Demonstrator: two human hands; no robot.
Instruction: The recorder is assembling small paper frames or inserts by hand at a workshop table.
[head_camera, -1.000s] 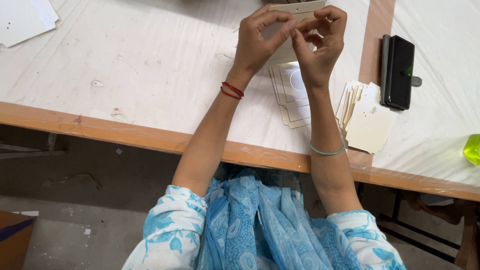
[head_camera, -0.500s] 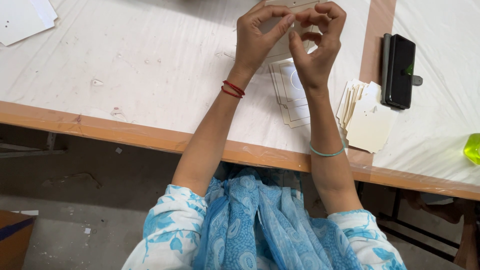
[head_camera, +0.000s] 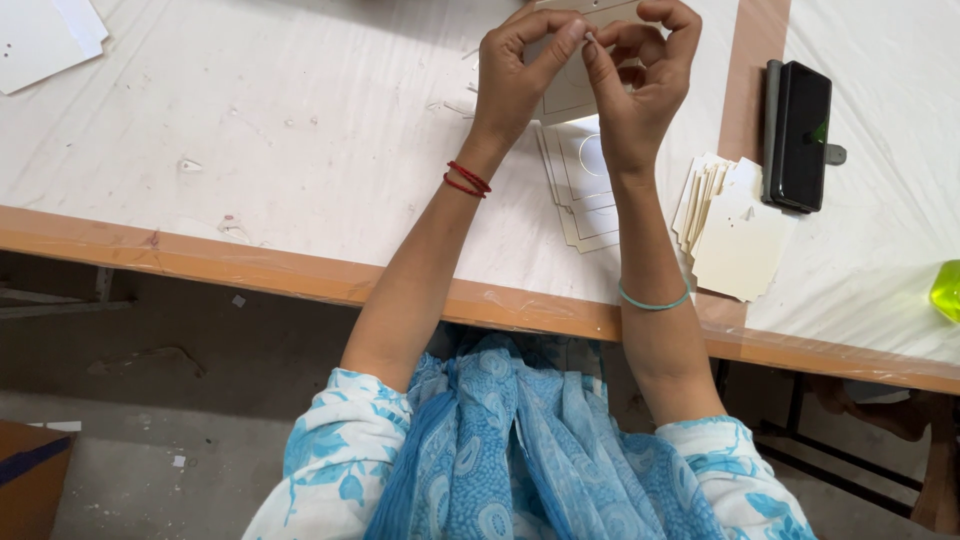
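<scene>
The head camera looks straight down on a person seated at a white-covered table with a wooden front edge. Both forearms reach up over the tabletop and the hands meet near the top of the picture.

The left hand is curled, its thumb and forefinger pinched together on a tiny pale item held between the two hands; what that item is cannot be told, as it is too small. The right hand is curled too, its thumb and forefinger closed on the same small item from the other side, so the fingertips of both hands touch or nearly touch there. A red thread bracelet circles the left wrist, a thin green bangle the right.

Right behind the hands, a cream card shows between them; whether a finger holds it up or it lies on the table cannot be told. Below it, between the forearms, lies a fanned stack of printed cards. Just right of the right forearm sits a pile of blank cream tags. A black phone lies beside that pile, further right. White sheets lie at the far left corner, well apart from the hands.
</scene>
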